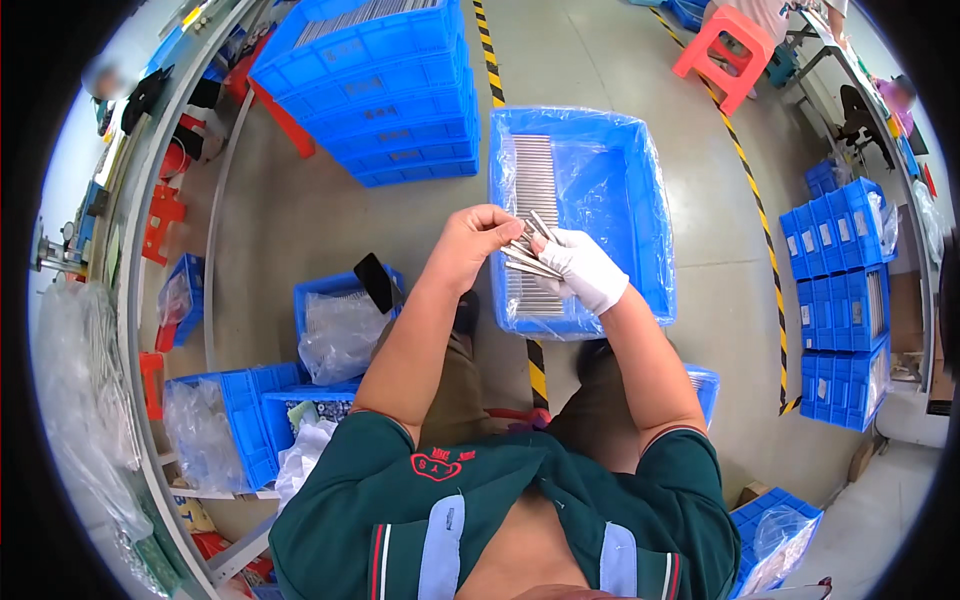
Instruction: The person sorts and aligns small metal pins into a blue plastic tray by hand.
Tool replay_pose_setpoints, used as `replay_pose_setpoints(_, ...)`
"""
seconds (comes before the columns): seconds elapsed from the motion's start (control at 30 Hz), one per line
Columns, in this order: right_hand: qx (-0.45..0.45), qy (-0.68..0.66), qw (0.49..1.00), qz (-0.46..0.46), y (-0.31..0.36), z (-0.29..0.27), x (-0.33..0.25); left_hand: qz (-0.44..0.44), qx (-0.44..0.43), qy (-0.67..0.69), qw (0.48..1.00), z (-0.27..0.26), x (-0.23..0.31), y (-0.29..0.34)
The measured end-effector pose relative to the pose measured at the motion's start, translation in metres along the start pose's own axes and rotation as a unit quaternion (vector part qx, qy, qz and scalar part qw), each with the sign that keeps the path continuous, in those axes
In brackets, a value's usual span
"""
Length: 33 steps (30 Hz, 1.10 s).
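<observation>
Grey workshop floor fills the frame, striped with yellow-and-black tape (745, 165) and crowded with blue plastic crates: a tall stack (385, 95) at upper left, more stacks (845, 300) at the right edge, and an orange stool (725, 50) at the top right. Just above centre stands a blue crate lined with clear plastic film (610, 200), and along its left side lie neat rows of thin metal rods (535, 185). Over the near end of that crate the person's hands meet. The gloved right hand (585, 265) is closed around a small fanned bundle of metal rods (528, 255), while the bare left hand (478, 235) pinches the bundle's upper ends between thumb and fingertips. By the look of it, the step in hand is sorting or squaring up the bundle, pulling rods one at a time or checking them, rather than picking up or setting down. Any next move would call for a light, steady pinch so the loose rods do not slip out of the fan, and for keeping them parallel if they are to join the rows below. Whether the left hand grips one rod or several cannot be told.
</observation>
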State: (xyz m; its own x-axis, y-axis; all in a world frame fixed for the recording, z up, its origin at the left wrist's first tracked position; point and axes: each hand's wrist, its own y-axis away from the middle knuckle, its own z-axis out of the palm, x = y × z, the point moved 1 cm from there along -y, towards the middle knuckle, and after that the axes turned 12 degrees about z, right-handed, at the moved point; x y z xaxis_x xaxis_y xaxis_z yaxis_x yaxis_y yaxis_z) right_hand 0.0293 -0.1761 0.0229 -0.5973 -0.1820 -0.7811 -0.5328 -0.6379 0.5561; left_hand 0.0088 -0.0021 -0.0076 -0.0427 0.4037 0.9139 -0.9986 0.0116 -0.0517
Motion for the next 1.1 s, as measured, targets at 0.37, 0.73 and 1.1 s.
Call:
replay_pose_setpoints(0.37,-0.062,-0.013,0.998,0.023,0.000,-0.001,0.003,0.037,0.012,-0.017,0.999,0.001,0.008,0.000)
replay_pose_setpoints(0.73,-0.015,0.013,0.999,0.025,-0.003,0.004,0.007,0.025,-0.060,-0.106,0.992,0.008,0.017,0.002)
replay_pose_setpoints(1.1,-0.047,0.036,0.998,0.036,-0.005,0.009,0.014,0.000,-0.013,-0.054,0.998,-0.007,0.012,0.003)
